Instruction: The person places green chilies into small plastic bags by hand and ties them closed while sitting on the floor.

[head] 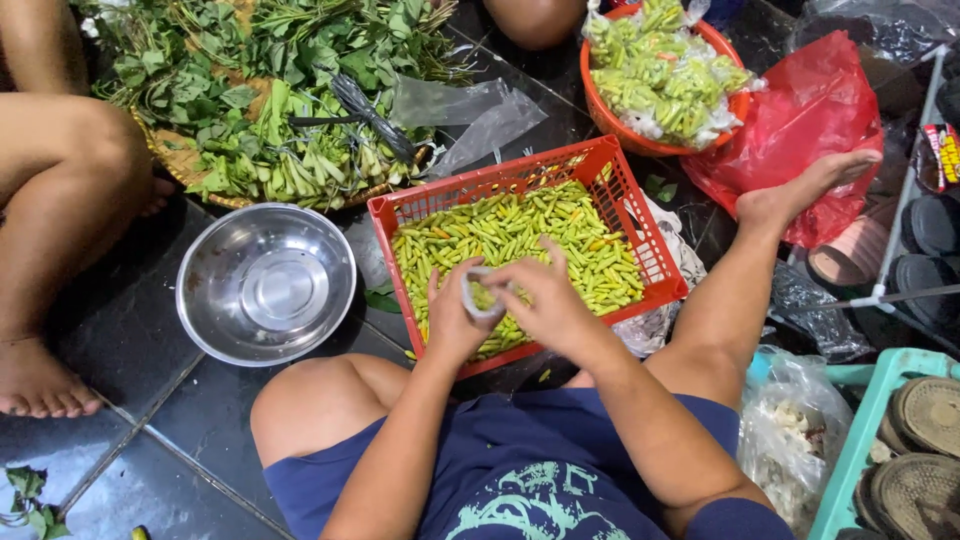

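Over red crate (640, 215) edge — both hands' fingers grip small chilli bag (482, 295); steel bowl (265, 283) left.

bowl (265, 284): shiny smooth metal | crate (640, 235): red perforated plastic | floor (130, 320): glossy dark tile | bag (810, 110): thin crinkled red plastic

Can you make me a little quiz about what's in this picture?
1. True or false: the round shiny steel bowl has chillies in it.
2. What do both hands, left and right, hold over the red plastic crate of green chillies? A) a knife B) a small clear plastic bag C) a spoon
3. Fill in: the round orange plastic basin holds small ____ of green chillies.

Key: 1 false, it is empty. 2 B. 3 bags.
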